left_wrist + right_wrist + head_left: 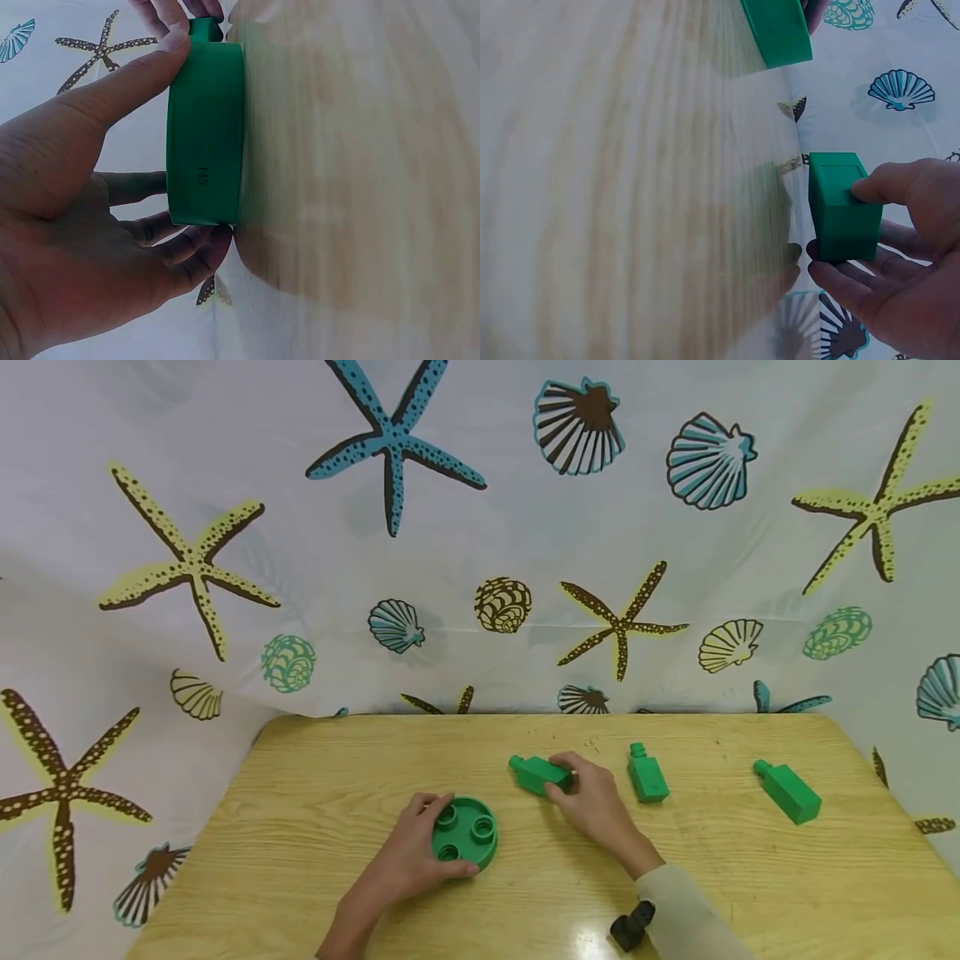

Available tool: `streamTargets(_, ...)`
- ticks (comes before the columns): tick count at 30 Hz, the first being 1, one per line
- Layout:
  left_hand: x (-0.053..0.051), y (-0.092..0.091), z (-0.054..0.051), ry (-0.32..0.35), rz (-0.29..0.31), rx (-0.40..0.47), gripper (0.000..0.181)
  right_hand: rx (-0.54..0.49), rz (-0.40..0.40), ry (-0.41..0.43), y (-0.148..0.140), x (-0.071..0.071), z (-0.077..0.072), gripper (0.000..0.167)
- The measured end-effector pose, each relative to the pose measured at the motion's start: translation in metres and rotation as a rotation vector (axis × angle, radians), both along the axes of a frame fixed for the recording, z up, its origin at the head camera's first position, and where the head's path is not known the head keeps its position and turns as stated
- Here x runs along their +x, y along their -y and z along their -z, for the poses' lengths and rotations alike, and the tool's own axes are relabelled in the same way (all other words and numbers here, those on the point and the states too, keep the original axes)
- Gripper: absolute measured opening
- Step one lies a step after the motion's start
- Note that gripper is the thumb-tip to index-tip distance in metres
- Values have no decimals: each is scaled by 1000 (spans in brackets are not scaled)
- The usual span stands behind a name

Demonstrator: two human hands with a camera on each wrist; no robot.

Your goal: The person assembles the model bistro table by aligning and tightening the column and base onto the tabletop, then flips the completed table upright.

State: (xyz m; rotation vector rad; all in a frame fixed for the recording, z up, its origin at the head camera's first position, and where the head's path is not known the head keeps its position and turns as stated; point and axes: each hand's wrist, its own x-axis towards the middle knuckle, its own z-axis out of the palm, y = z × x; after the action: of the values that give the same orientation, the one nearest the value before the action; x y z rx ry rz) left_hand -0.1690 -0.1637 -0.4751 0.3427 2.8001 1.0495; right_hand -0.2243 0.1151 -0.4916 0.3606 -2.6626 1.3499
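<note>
A round green base [486, 852] with three threaded sockets lies on the table, sockets facing up. My left hand [411, 853] grips it by the rim from the left, thumb at the near side and fingers at the far side. In the left wrist view the base [206, 135] shows its side wall with a small printed mark. To the right of it, my right hand [595, 797] holds a green square block with a threaded neck [534, 774] by its thick end, the neck pointing left. The right wrist view shows thumb and fingers around this block [846, 210].
Two similar green necked blocks lie on the wooden table [300, 827]: one block [648, 777] just right of my right hand, another block [791, 793] farther right. A patterned cloth [450, 543] hangs behind the table. A black device [632, 927] sits at the right sleeve.
</note>
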Motion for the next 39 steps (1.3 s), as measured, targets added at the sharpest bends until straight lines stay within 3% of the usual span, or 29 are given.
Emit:
streamTargets(10, -10, -22, 8, -7, 38, 14, 103, -122, -25, -68, -26, 16, -15, 32)
streamTargets(17, -12, -38, 11, -1, 83, 62, 102, -217, -60, -27, -40, 31, -24, 31)
streamTargets(21, -14, -49, 10, -11, 100, 77, 102, -194, -59, -61, -50, 37, -29, 28)
streamTargets(29, -17, -64, 13, -18, 200, 140, 101, -153, -31, -96, -74, 49, -28, 28)
streamTargets(39, -18, -54, 14, -4, 214, 208, 99, -161, -74, -196, -76, 45, -25, 25)
